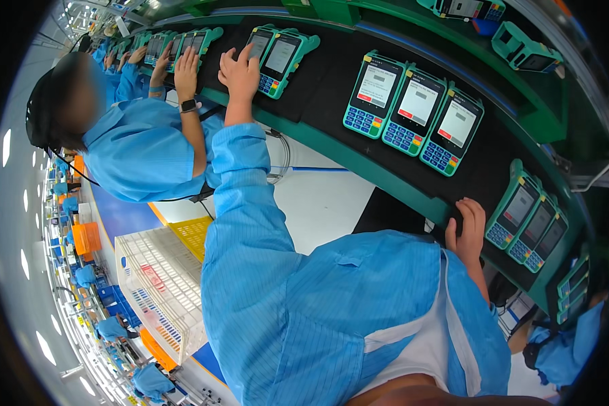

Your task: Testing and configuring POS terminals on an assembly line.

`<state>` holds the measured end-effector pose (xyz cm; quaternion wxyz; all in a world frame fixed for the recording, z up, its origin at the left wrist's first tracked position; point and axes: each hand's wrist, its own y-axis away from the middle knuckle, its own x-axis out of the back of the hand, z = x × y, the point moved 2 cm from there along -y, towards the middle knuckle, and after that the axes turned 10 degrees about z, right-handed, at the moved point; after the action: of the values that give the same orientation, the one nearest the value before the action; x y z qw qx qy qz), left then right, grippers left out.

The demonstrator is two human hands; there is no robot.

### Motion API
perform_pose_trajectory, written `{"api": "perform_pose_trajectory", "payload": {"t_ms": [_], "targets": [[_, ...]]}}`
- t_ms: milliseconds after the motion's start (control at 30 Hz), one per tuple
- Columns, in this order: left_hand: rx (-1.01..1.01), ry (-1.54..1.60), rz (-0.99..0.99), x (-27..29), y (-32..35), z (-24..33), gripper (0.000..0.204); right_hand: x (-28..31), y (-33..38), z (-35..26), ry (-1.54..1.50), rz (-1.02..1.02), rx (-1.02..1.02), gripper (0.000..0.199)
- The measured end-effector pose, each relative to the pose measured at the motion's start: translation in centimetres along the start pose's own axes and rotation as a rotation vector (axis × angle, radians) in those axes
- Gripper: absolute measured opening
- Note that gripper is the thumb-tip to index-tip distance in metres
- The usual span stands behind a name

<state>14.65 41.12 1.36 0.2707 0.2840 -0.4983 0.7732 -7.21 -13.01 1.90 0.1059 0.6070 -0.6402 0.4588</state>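
Observation:
My left hand reaches out over a pair of payment terminals in green frames, its fingers apart. The extended fingertips are at the screen of the left terminal; I cannot tell whether they touch it. The right terminal of that pair has a lit screen. My right hand rests on the front edge of the black bench top, fingers slightly bent and holding nothing. Between my hands lie three terminals side by side with lit screens. Another group of terminals lies just right of my right hand.
A co-worker in blue sits at my left, hands over further terminals. A green shelf runs behind the bench, with an empty green frame on it. A white plastic crate stands at lower left. Another person is at lower right.

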Motion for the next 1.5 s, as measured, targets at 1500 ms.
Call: {"api": "perform_pose_trajectory", "payload": {"t_ms": [1500], "targets": [[-0.056,0.845,-0.625,10.0,25.2,31.6,0.019,2.7,0.6,0.3,-0.080,-0.105,0.084,0.039]]}}
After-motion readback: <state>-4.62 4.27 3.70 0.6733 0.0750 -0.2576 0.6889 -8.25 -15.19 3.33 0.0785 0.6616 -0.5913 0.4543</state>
